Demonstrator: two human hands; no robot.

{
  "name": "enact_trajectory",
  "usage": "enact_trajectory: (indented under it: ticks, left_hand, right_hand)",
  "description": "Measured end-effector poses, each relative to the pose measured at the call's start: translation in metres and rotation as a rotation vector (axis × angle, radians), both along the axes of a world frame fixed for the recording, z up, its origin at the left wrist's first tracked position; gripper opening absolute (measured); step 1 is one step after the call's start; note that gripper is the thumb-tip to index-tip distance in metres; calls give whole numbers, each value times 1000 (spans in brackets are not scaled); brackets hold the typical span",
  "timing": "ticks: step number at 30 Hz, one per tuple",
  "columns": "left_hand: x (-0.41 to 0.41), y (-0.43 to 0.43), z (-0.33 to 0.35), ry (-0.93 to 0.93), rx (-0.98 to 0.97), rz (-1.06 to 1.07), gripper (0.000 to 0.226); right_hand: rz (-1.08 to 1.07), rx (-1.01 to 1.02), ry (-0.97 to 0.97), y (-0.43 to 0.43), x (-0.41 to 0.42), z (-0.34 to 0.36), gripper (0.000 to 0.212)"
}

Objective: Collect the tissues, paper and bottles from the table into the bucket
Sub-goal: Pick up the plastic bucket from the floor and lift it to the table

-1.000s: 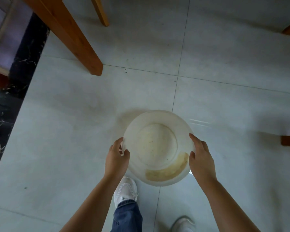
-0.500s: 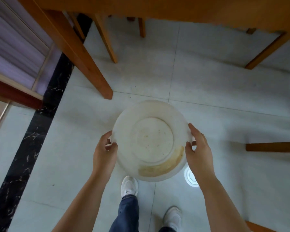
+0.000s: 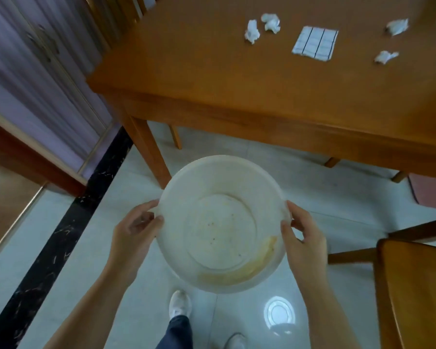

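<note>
Head view, near to far. Nearest, two white shoes [image 3: 179, 304] and a blue trouser leg [image 3: 176, 332] stand on the pale grey tiled floor [image 3: 342, 202]. Above them the round, shallow, translucent white plastic bucket [image 3: 223, 222] is held in the air, mouth up, by both hands. The left hand [image 3: 131, 238] curls around the left rim, thumb on the inner edge; the right hand [image 3: 303, 243] does likewise on the right rim. The bucket holds no objects (only a yellow-brown stain along its lower right inner wall and a few dark specks on the base).

A wooden chair [image 3: 413, 285] stands at lower right, just beside the right forearm. Beyond the bucket lies the near edge of the orange-brown wooden counter [image 3: 237, 84], its corner leg reaching the floor just left of the bucket. On the far part of the counter rest four crumpled white tissues [image 3: 251, 31] [image 3: 271, 22] [image 3: 397, 26] [image 3: 385, 57] and a flat white paper with dark ruled lines [image 3: 315, 44] between them, all well apart from the bucket. The near half of the counter is bare wood.
</note>
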State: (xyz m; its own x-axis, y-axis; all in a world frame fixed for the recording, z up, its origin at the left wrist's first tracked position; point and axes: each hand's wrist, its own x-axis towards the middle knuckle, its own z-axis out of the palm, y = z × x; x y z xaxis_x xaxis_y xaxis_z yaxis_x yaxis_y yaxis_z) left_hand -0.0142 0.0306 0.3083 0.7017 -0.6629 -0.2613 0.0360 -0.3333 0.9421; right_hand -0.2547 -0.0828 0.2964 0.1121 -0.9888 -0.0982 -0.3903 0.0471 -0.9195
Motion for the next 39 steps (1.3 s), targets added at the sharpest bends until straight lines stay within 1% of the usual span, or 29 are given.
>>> enact_trajectory:
  ticks: [3,6,10,12,16,20,25,29,36,39]
  left_hand:
    - [-7,9,39,-11,-69,-17,26]
    - [-16,14,71,-22,-123,10,25]
    - [-25,14,109,-65,-210,-39,39]
    - [-23,12,128,-95,-232,-71,41]
    - [-8,0,156,-134,-265,-121,26]
    - [17,-16,179,-144,-312,-138,20]
    - [61,-40,194,-115,-318,-146,22]
    - [98,-65,207,-103,-337,-181,25]
    - [132,-127,221,-202,-378,-226,28]
    - [136,-163,227,-205,-378,-207,30]
  right_hand:
    - [12,-28,-8,10,-9,37,32]
    - [7,-90,18,19,-16,71,30]
    - [-30,-117,34,25,-20,104,30]
    - [-44,-132,37,24,-18,122,30]
    - [-59,-197,53,17,-8,156,28]
    - [-83,-266,91,4,15,187,31]
    - [-119,-298,129,-15,57,208,32]
    - [-124,-290,107,-38,90,218,32]
    - [-169,-298,76,-89,117,228,33]
    - [-144,-302,81,-118,116,230,34]
